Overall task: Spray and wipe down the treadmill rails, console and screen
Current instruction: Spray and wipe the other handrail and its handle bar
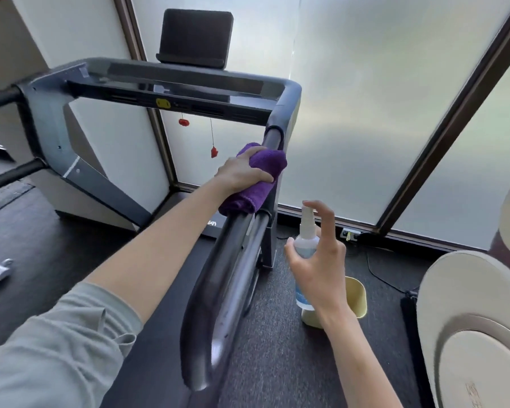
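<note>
Nearby, yellow bin (356,298) beside rail (218,278).

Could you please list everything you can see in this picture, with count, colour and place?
Treadmill: one, dark grey, left and centre, by the frosted windows.
Right rail: one, black, glossy, running from the bottom centre up to the console.
Screen: one, black, above the console.
Safety clips: two, red, hanging under the console.
Cloth: one, purple, wrapped over the right rail.
Spray bottle: one, clear with white nozzle, right of the rail.
Bin: one, pale yellow, on the floor behind the bottle.
Left hand: grips the cloth on the rail.
Right hand: holds the spray bottle, forefinger above the nozzle.
</note>
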